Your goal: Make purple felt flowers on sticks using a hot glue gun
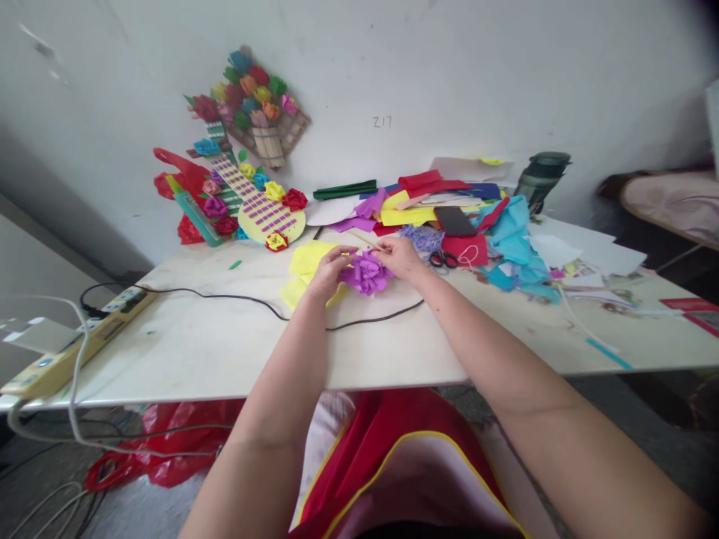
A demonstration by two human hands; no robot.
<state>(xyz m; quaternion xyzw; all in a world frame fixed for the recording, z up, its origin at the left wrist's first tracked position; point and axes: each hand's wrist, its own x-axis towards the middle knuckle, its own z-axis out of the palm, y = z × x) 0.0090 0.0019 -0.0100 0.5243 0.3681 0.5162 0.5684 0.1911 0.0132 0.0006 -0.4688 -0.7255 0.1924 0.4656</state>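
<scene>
A purple paper flower (366, 273) sits between my two hands over the white table (225, 344). My left hand (329, 271) pinches its left side, fingers closed on the petals. My right hand (400, 258) grips its right side, fingers curled on the paper. A thin wooden stick (362, 239) lies just behind the flower. Yellow paper sheets (306, 262) lie under and left of my left hand.
Black scissors (443, 260) lie right of my right hand. A heap of coloured paper (449, 209), a dark phone (454, 221) and a green bottle (540, 178) fill the back right. A paper guitar with flowers (255, 206) leans on the wall. A power strip (79, 340) and black cable (236, 298) lie left.
</scene>
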